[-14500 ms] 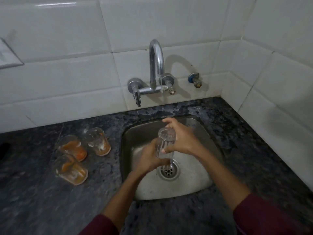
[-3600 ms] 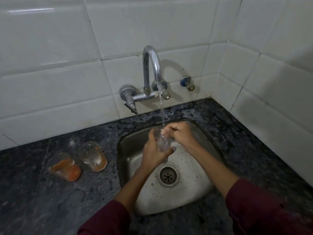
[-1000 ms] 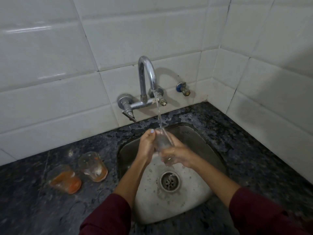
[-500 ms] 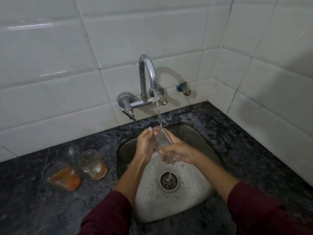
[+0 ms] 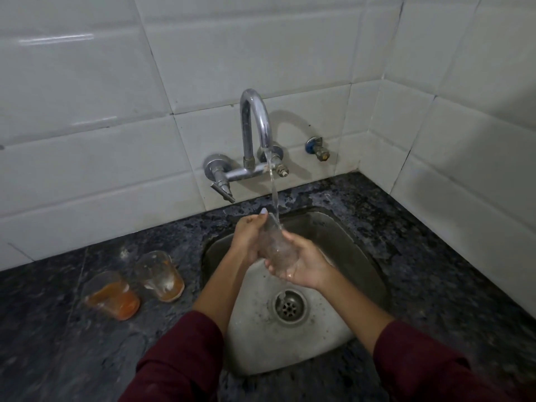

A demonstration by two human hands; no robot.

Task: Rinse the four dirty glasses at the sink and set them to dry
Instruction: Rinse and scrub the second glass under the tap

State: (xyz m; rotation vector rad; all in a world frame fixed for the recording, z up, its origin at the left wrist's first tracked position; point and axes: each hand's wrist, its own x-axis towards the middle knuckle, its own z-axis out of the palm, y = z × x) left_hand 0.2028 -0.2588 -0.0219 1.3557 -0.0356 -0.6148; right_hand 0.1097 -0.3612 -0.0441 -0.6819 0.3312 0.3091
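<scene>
A clear glass is held tilted over the steel sink, its mouth up under the stream running from the chrome tap. My left hand presses against its left side, and my right hand cups its base from below. Two dirty glasses stand on the dark counter left of the sink: one with thick orange residue, the other with a thin orange film at its bottom.
The drain lies in the sink's middle, below my hands. A small blue wall valve sits right of the tap. White tiled walls close the back and right side. Dark speckled counter surrounds the basin.
The glass has tilted a little more and my right hand has slid lower under its base. Water keeps running into it. The two dirty glasses have not moved.
</scene>
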